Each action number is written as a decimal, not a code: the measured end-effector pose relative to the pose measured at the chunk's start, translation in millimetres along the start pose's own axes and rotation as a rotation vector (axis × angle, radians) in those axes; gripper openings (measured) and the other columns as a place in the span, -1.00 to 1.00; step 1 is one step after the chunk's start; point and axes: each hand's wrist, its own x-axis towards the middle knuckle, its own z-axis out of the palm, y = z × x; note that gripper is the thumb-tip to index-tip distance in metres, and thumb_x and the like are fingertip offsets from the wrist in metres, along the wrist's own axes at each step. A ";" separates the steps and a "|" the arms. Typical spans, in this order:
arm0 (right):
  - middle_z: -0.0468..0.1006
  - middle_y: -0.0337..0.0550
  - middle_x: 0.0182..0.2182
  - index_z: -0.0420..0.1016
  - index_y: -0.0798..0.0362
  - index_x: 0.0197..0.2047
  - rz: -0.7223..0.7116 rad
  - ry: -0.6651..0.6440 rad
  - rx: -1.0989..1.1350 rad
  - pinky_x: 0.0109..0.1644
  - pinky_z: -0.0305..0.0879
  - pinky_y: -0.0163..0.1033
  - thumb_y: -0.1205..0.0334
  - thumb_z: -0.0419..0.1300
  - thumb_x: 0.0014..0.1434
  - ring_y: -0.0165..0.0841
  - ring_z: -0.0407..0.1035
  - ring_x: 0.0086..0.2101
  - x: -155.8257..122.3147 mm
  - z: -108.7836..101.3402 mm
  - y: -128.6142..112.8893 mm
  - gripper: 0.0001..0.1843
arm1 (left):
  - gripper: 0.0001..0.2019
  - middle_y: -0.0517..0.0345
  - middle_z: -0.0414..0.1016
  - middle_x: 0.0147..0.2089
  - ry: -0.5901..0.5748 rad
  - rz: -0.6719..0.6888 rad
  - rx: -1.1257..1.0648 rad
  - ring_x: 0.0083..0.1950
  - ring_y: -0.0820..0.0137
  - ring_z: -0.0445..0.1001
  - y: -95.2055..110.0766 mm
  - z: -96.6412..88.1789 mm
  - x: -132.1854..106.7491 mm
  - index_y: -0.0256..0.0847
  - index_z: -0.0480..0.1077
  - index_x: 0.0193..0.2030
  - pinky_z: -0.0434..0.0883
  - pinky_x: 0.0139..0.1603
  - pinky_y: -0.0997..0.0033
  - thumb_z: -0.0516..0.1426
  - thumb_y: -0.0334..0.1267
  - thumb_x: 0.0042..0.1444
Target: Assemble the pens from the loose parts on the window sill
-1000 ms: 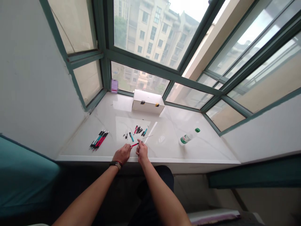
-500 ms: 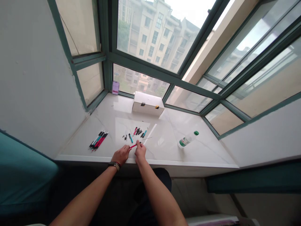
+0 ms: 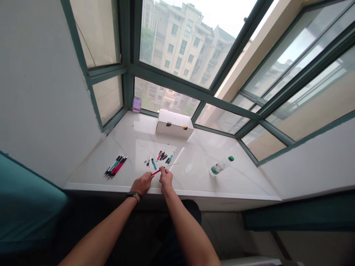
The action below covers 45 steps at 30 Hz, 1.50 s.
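Near the front edge of the white sill, my left hand (image 3: 142, 182) is closed on the lower end of a red pen barrel (image 3: 156, 172). My right hand (image 3: 166, 178) pinches the barrel's other end, so the pen slants up to the right between both hands. A thin rod (image 3: 172, 163) points out to the right just beyond my right fingertips; whether it sits in the barrel or lies behind I cannot tell. Past my hands lie loose pen parts: a blue barrel piece (image 3: 154, 163), black pieces (image 3: 163, 155), a red piece (image 3: 159, 155) and another blue piece (image 3: 170, 159).
Several pens (image 3: 115, 166) in black, blue and red lie bundled at the left. A white box (image 3: 174, 125) stands at the back by the window. On the right is a clear bottle (image 3: 219, 167) with a green cap. A purple item (image 3: 137, 104) leans in the back left corner.
Both hands stay in nearly the same place on the red pen barrel, with only a slight shift of the right fingers. The view has tilted a little.
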 end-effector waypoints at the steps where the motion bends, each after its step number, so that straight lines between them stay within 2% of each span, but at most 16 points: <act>1: -0.01 -0.48 -0.72 0.43 0.10 -0.35 0.013 -0.007 -0.002 -0.66 -0.16 -0.39 -0.20 0.23 -0.04 -0.56 -0.13 -0.69 1.4 -0.3 -0.3 -0.52 | -0.63 0.09 0.47 -0.18 0.000 -0.001 0.000 -0.29 0.37 0.45 0.0 -0.5 0.1 -0.12 0.32 -0.16 0.13 -0.39 0.41 -0.23 -0.06 0.34; 4: 0.03 -0.48 -0.70 0.44 0.10 -0.35 0.063 -0.099 -0.001 -0.64 -0.17 -0.41 -0.17 0.28 -0.08 -0.57 -0.12 -0.67 6.3 -9.5 -4.1 -0.53 | -0.63 0.08 0.47 -0.18 -0.011 -0.018 0.000 -0.30 0.37 0.45 0.7 -3.2 0.1 -0.12 0.31 -0.16 0.11 -0.40 0.41 -0.23 -0.04 0.33; 6: 0.13 -0.44 -0.66 0.47 0.10 -0.28 0.108 -0.177 0.054 -0.62 -0.12 -0.42 -0.09 0.31 -0.09 -0.57 -0.07 -0.66 10.0 -23.4 -7.9 -0.56 | -0.63 0.08 0.48 -0.19 -0.019 -0.037 -0.019 -0.30 0.36 0.45 1.5 -5.3 -0.3 -0.12 0.31 -0.15 0.11 -0.39 0.42 -0.23 -0.04 0.33; 8: 0.25 -0.39 -0.61 0.49 0.09 -0.22 0.176 -0.204 0.155 -0.59 -0.04 -0.43 0.08 0.33 -0.10 -0.58 0.02 -0.64 14.5 -41.3 -11.1 -0.62 | -0.64 0.08 0.48 -0.20 -0.016 -0.059 -0.043 -0.30 0.36 0.45 2.0 -6.4 -0.6 -0.12 0.30 -0.13 0.11 -0.38 0.42 -0.23 -0.04 0.33; 10: 0.36 -0.32 -0.55 0.51 0.09 -0.19 0.253 -0.178 0.273 -0.53 0.09 -0.43 0.29 0.28 -0.12 -0.55 0.16 -0.60 20.3 -59.1 -12.8 -0.66 | -0.65 0.07 0.48 -0.20 -0.004 -0.069 -0.054 -0.30 0.35 0.45 2.3 -5.8 -0.5 -0.12 0.29 -0.10 0.11 -0.38 0.42 -0.23 -0.05 0.33; 14: 0.54 -0.15 -0.36 0.53 0.09 -0.26 0.343 -0.129 0.462 -0.30 0.32 -0.34 0.52 0.08 -0.23 -0.39 0.44 -0.33 33.8 -79.0 -10.1 -0.59 | -0.65 0.08 0.49 -0.22 0.001 -0.062 -0.024 -0.31 0.33 0.44 2.9 -1.7 0.6 -0.12 0.29 -0.11 0.10 -0.40 0.41 -0.24 -0.05 0.33; 18: 0.57 -0.09 -0.18 0.54 0.08 -0.31 0.299 -0.167 0.450 -0.09 0.35 -0.25 0.58 0.02 -0.26 -0.28 0.43 -0.07 40.4 -78.4 -0.4 -0.55 | -0.65 0.08 0.49 -0.22 -0.004 -0.058 0.002 -0.31 0.34 0.44 4.0 1.1 2.0 -0.11 0.30 -0.11 0.10 -0.38 0.42 -0.23 -0.06 0.33; 21: 0.55 -0.07 -0.06 0.55 0.08 -0.25 0.195 -0.246 0.444 0.03 0.32 -0.17 0.56 0.08 -0.20 -0.23 0.37 0.04 36.6 -78.2 8.2 -0.57 | -0.66 0.09 0.49 -0.23 -0.004 -0.069 0.020 -0.31 0.34 0.44 5.1 1.9 2.9 -0.11 0.31 -0.10 0.11 -0.37 0.42 -0.22 -0.06 0.33; 24: 0.50 -0.05 0.02 0.55 0.07 -0.16 0.113 -0.305 0.493 0.11 0.27 -0.13 0.46 0.22 -0.11 -0.20 0.32 0.09 30.2 -82.3 13.8 -0.63 | -0.67 0.09 0.49 -0.22 0.003 -0.092 0.035 -0.30 0.35 0.45 6.3 2.6 3.6 -0.11 0.31 -0.07 0.14 -0.35 0.43 -0.20 -0.07 0.33; 27: 0.47 0.01 0.06 0.53 0.07 -0.12 0.094 -0.324 0.530 0.14 0.26 -0.10 0.33 0.31 -0.05 -0.19 0.31 0.11 27.6 -86.3 15.6 -0.64 | -0.67 0.08 0.50 -0.21 0.010 -0.096 0.046 -0.29 0.35 0.45 7.6 3.3 4.0 -0.11 0.32 -0.06 0.15 -0.34 0.43 -0.19 -0.08 0.32; 31: 0.47 0.04 0.06 0.45 0.05 -0.02 0.110 -0.336 0.541 0.12 0.27 -0.08 0.18 0.36 -0.01 -0.20 0.35 0.08 29.1 -87.3 16.6 -0.55 | -0.68 0.08 0.50 -0.20 0.016 -0.083 0.041 -0.27 0.33 0.46 8.3 5.1 4.3 -0.10 0.32 -0.05 0.17 -0.33 0.41 -0.18 -0.09 0.32; 34: 0.51 0.05 0.01 0.39 0.03 -0.03 0.099 -0.334 0.529 0.07 0.31 -0.09 0.08 0.35 0.02 -0.20 0.39 0.04 29.5 -85.1 18.4 -0.54 | -0.67 0.08 0.51 -0.17 0.010 -0.090 0.035 -0.26 0.33 0.47 6.7 7.7 4.7 -0.09 0.32 -0.01 0.21 -0.29 0.41 -0.18 -0.09 0.32; 37: 0.58 0.02 -0.12 0.30 0.01 -0.16 0.049 -0.305 0.490 -0.04 0.36 -0.11 -0.03 0.30 0.06 -0.20 0.46 -0.06 28.9 -81.7 21.4 -0.60 | -0.67 0.08 0.50 -0.10 0.023 -0.088 0.011 -0.21 0.33 0.49 4.1 11.5 5.3 -0.07 0.32 0.01 0.24 -0.26 0.41 -0.17 -0.09 0.31; 40: 0.61 0.01 -0.22 0.22 0.00 -0.24 0.012 -0.328 0.413 -0.15 0.38 -0.14 -0.09 0.28 0.06 -0.21 0.50 -0.16 28.9 -79.9 23.2 -0.58 | -0.71 0.12 0.50 -0.12 0.022 -0.091 -0.052 -0.20 0.34 0.49 2.4 15.1 6.1 -0.03 0.35 -0.02 0.27 -0.23 0.43 -0.13 -0.11 0.29; 45: 0.60 -0.03 -0.36 0.29 0.06 -0.27 -0.005 -0.378 0.333 -0.25 0.36 -0.22 -0.08 0.29 0.05 -0.29 0.50 -0.32 25.9 -83.0 21.9 -0.58 | -0.72 0.13 0.51 -0.15 0.047 -0.074 -0.125 -0.19 0.34 0.51 -0.4 16.2 5.9 -0.02 0.39 -0.06 0.33 -0.20 0.43 -0.09 -0.09 0.26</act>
